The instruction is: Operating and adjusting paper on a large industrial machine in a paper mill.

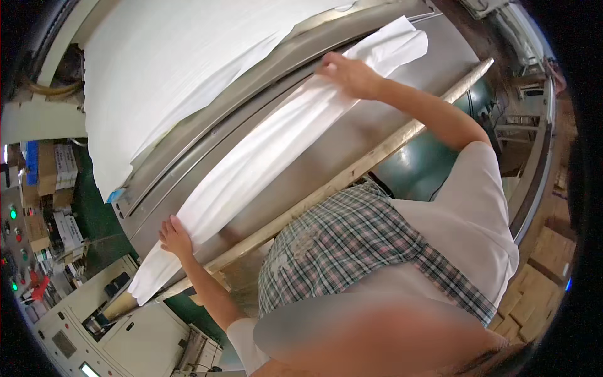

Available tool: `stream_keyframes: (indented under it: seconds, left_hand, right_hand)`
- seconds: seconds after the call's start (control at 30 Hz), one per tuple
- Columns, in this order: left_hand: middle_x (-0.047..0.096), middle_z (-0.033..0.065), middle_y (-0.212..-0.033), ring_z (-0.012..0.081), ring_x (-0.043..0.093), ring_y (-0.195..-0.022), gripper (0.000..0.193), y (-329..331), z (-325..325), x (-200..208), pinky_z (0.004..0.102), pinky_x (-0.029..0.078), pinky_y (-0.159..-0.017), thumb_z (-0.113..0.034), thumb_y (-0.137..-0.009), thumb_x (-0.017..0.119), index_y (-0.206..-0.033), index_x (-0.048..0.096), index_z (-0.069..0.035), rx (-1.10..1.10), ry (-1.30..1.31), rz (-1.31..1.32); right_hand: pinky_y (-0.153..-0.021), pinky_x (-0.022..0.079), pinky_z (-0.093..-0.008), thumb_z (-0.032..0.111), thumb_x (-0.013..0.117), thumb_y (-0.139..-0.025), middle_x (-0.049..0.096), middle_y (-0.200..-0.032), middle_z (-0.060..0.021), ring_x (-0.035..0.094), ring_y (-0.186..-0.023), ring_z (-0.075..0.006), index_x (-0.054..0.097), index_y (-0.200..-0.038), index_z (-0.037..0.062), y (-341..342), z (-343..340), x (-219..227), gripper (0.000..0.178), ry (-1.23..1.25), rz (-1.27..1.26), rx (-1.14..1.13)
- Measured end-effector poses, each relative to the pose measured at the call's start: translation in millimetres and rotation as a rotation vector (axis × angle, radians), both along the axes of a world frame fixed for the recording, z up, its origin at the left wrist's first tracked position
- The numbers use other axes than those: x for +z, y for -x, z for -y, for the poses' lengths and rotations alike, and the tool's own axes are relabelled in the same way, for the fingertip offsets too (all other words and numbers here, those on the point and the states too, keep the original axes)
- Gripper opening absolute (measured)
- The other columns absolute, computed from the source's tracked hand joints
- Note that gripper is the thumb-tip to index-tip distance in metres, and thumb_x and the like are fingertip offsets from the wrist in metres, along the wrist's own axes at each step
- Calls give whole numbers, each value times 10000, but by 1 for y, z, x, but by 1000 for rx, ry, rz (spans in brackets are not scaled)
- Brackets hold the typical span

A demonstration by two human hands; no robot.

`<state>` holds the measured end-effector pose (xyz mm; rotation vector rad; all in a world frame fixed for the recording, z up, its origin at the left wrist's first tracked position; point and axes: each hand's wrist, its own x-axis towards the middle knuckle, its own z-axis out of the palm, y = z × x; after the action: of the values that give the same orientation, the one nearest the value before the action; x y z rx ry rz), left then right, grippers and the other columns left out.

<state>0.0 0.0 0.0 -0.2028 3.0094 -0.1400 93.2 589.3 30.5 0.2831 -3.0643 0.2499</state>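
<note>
A long white cloth lies folded in a loose strip across a grey metal surface, running from lower left to upper right. Near its lower left end, my left hand is closed on its far edge, fingers bent over the rim. Toward the upper right end, my right hand has its fingers curled round the same edge. Beyond the strip, a wide white sheet spreads over the machine, its near border ragged. Between sheet and strip runs a grey metal bar with a narrow slot.
A pale, worn roller or pole runs along the near side, close to my checked apron. At left stand a control panel with lit buttons and cardboard boxes. More cartons lie on the floor at right.
</note>
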Motion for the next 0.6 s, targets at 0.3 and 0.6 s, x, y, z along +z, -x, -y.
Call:
stream_keyframes:
  seconds: [0.3,0.6]
  left_hand:
    - [368,72,-1325,334,254,-1247,491,0,-43,-6,622,213,-915,-528,-871,266,-1218,455,-237,0,46,-20]
    - [326,118,-1341,388,245,-1235,478,-12,-117,1,615,242,-906,-495,-854,344,-1267,382,-257,-132,-59,-24]
  right_hand:
    - [-732,477,-404,68,556,-684,462,-1117,-107,491,-987,-307,500,-1085,131,-37,-265,-37,410,-200,-309,-903]
    - [-727,472,-300,105,592,-779,631,-890,-79,594,-852,-200,605,-939,38,-42,-288,9,174,555,-324,-713]
